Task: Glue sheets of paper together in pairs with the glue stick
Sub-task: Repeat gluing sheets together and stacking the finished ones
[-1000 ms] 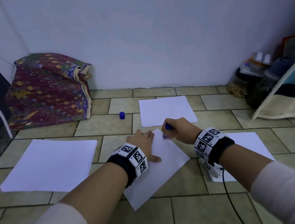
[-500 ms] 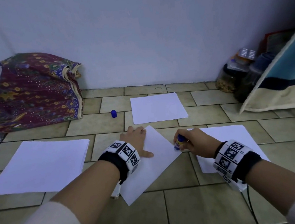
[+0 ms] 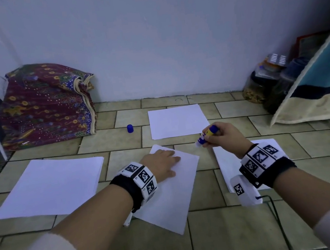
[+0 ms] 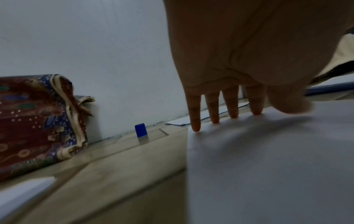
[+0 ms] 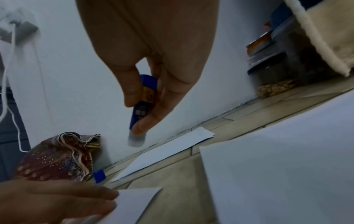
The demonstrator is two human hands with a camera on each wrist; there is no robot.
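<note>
A white sheet [image 3: 175,189] lies tilted on the tiled floor in front of me. My left hand [image 3: 162,164] rests flat on its far corner, fingers straight [image 4: 214,109]. My right hand [image 3: 221,137] holds the blue and yellow glue stick [image 3: 207,134] lifted above the floor to the right of that sheet, its uncapped tip pointing down-left [image 5: 142,106]. The blue cap [image 3: 130,128] stands apart on the floor toward the wall. A stack of paper [image 3: 50,187] lies at left, one sheet [image 3: 177,121] farther back, more paper [image 3: 225,159] under my right wrist.
A patterned fabric bundle [image 3: 44,105] leans against the wall at back left. Jars [image 3: 262,85] and a hanging blue and cream cloth [image 3: 320,90] crowd the right corner. A black cable [image 3: 277,214] trails from my right wrist.
My right hand drew the glue stick from the sheet's far corner down its right edge, then lifted it off to the right. The left hand stayed pressed on the sheet.
</note>
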